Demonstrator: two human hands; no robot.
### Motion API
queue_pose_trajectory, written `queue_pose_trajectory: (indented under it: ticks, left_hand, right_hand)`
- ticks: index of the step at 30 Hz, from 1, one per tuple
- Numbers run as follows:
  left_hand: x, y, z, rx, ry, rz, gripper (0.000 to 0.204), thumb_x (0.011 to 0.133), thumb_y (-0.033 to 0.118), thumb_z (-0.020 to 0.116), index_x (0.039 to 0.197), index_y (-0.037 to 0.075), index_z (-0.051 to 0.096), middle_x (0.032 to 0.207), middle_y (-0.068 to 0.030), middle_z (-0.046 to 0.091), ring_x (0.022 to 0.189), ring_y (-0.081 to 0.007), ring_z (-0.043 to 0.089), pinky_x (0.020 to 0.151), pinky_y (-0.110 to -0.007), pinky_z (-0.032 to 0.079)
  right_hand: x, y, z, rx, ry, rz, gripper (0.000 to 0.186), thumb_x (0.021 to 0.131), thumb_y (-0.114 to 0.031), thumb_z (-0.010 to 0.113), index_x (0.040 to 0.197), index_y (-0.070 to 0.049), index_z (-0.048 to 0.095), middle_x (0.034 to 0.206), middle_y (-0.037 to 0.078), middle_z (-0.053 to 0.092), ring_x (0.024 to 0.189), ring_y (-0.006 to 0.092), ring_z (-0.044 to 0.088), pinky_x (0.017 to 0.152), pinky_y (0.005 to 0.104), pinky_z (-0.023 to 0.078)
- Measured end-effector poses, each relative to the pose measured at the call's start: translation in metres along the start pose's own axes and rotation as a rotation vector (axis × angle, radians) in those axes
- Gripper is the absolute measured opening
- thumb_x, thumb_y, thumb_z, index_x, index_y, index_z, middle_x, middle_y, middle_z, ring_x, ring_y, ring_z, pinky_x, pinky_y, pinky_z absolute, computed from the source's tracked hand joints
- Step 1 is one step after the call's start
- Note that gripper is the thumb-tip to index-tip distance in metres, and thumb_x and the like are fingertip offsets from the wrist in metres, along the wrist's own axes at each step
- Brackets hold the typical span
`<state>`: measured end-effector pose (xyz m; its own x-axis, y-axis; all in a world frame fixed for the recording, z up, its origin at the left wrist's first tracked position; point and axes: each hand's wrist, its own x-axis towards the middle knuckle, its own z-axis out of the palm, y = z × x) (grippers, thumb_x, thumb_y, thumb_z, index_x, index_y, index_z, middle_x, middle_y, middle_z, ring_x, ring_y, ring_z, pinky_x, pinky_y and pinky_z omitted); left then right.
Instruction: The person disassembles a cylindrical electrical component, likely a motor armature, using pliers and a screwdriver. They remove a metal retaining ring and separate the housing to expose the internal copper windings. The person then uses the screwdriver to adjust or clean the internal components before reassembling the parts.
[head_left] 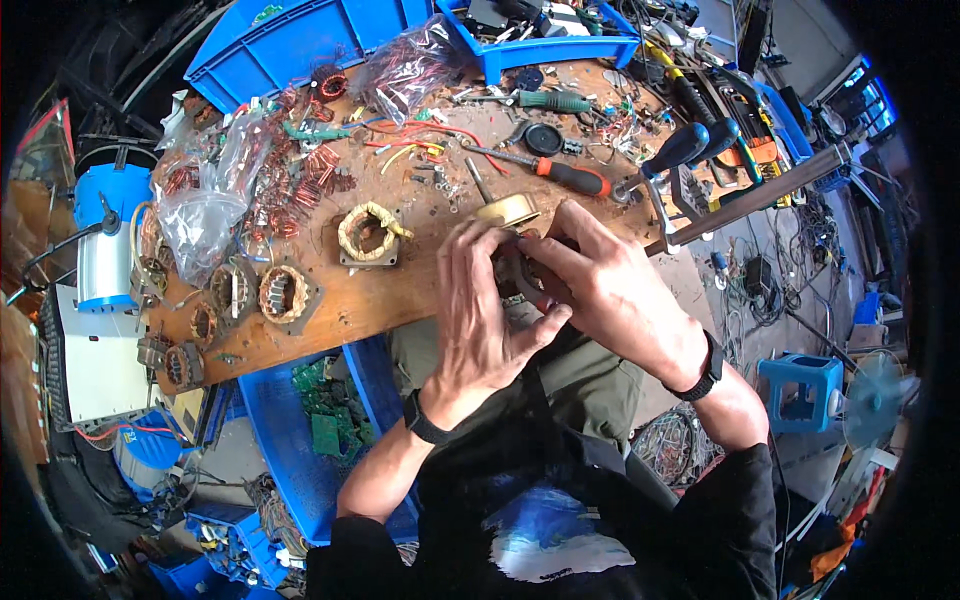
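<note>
At the front edge of the wooden bench (300, 341), my left hand (475, 330) has its fingers curled over a partly hidden dark object with a curved grey, red-tipped part (526, 281). My right hand (615, 295) grips the same object from the other side, its fingers bent around it; what exactly it is, I cannot make out. Just behind my hands lies a brass-coloured disc (505, 207) with a metal shaft. A motor stator with yellowish wrapped windings (352, 238) sits left of my left hand, and an orange-handled screwdriver (575, 178) lies beyond my right hand.
Copper coils (322, 160), plastic bags (200, 220) and more stators (280, 297) cover the bench's left. Blue bins stand behind (250, 50) and below (270, 440). Hand tools (690, 90) and a clamp bar (780, 185) are at the right. A blue stool (800, 390) stands lower right.
</note>
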<state>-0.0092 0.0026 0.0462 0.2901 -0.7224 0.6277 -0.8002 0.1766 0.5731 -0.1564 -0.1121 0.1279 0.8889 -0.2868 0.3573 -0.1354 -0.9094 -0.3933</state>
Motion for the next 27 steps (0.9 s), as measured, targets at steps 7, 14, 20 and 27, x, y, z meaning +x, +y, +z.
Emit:
queue_pose_trajectory:
  ticks: [7,14,20,27]
  left_hand:
    - [-0.01,0.007,-0.003,-0.148,0.053,-0.126,0.073,0.104,0.067,0.052,0.128,-0.002,0.05,0.12,-0.0205,0.052,0.111,-0.0352,0.054,0.101,-0.047,0.045]
    - [0.006,0.013,-0.014,-0.194,0.1,-0.151,0.057,0.105,0.056,0.062,0.122,0.001,0.058,0.112,-0.0146,0.055,0.085,-0.0248,0.062,0.077,-0.041,0.053]
    - [0.019,0.025,-0.026,-0.093,0.025,-0.091,0.041,0.114,0.04,0.05,0.112,0.001,0.065,0.111,-0.018,0.06,0.104,-0.0343,0.061,0.092,-0.045,0.051]
    - [-0.015,0.011,-0.012,-0.049,-0.047,0.102,0.044,0.098,0.047,0.076,0.126,0.013,0.07,0.129,-0.0228,0.052,0.121,-0.042,0.059,0.095,-0.054,0.055]
  right_hand:
    - [0.0,0.012,-0.004,0.228,0.092,0.085,0.022,0.088,-0.003,0.077,0.109,-0.002,0.072,0.099,0.015,0.064,0.089,0.0354,0.072,0.076,0.0438,0.058]
    - [0.007,0.032,0.003,0.312,0.222,0.114,0.015,0.095,-0.015,0.082,0.098,-0.002,0.073,0.086,0.008,0.058,0.077,0.0235,0.063,0.068,0.037,0.052]
    - [0.016,0.033,0.01,0.321,0.312,-0.007,0.019,0.1,-0.018,0.076,0.096,-0.002,0.067,0.09,0.011,0.057,0.082,0.0301,0.062,0.071,0.042,0.051]
    - [-0.01,0.024,0.014,0.32,0.266,-0.096,0.017,0.101,-0.014,0.074,0.097,-0.003,0.061,0.107,0.015,0.059,0.095,0.0351,0.064,0.081,0.0424,0.055]
